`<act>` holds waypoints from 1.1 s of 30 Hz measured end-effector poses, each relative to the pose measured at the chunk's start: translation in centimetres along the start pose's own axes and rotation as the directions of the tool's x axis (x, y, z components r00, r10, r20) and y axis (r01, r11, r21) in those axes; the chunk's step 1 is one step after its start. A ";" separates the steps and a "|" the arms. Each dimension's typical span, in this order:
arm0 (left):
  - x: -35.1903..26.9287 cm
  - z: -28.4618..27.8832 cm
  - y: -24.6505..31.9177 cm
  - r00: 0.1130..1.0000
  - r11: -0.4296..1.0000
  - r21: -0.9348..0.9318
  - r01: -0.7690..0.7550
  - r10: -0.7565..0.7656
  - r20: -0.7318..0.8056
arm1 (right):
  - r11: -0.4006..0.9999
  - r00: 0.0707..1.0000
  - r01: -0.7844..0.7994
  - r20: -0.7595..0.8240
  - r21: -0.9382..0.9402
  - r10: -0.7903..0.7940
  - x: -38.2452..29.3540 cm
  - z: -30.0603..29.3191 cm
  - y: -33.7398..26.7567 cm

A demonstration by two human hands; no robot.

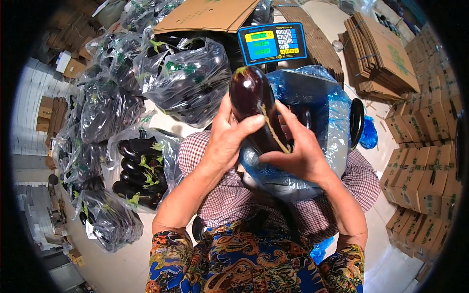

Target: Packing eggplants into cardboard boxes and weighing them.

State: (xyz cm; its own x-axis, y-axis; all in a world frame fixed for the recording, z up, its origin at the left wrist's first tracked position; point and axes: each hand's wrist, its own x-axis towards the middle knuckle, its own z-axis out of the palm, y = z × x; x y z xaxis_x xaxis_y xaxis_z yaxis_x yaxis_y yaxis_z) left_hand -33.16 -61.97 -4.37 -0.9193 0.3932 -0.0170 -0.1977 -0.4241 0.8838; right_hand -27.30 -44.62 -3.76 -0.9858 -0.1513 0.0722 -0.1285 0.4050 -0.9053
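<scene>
A dark purple eggplant (249,91) is held up between my two hands, above my knees. A rough tan scar (273,130) runs lengthwise along its skin. My left hand (231,139) wraps its left side, thumb across the front. My right hand (300,148) cups the lower right side, with the thumb near the bottom end and the fingers partly behind it. Just beyond the hands, a box lined with blue plastic film (337,121) has dark eggplants (304,116) inside, partly hidden by my right hand. Behind it stands a digital scale display (272,43) with lit readouts.
Clear plastic bags of eggplants (187,84) crowd the left side, with an open bag (170,146) nearest my left knee. Flattened cardboard (205,16) lies over the bags. Bundled cartons (381,55) and stacked boxes (417,179) line the right. One eggplant (356,122) shows beside the lined box.
</scene>
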 end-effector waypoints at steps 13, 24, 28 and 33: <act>-3.8 -2.8 3.1 0.999 0.988 -0.148 -0.034 0.028 -0.042 | 0.742 0.911 -0.372 0.374 0.559 0.175 0.6 1.6 -1.5; -28.9 -19.8 13.7 0.683 0.851 0.524 0.043 0.358 -0.637 | 0.883 0.862 -0.469 0.225 0.011 0.455 1.4 -2.3 9.3; -41.5 -26.4 6.2 0.245 0.843 0.381 0.379 0.306 -0.920 | 0.851 0.839 -0.524 0.184 0.021 0.512 1.9 -2.1 11.6; -49.6 -31.6 -7.9 0.104 0.835 0.093 0.543 0.043 -0.994 | 0.896 0.856 -0.438 0.269 -0.073 0.441 1.2 -2.0 12.0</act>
State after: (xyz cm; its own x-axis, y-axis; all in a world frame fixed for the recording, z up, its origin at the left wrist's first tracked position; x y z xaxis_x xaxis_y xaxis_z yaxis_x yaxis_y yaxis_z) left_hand 3.28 -103.85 -25.30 -0.4418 -0.7882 -0.4283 -0.6324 -0.0650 0.7719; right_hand -30.22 -38.10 -13.72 -0.8719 -0.1937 -0.4497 0.3088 0.4952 -0.8120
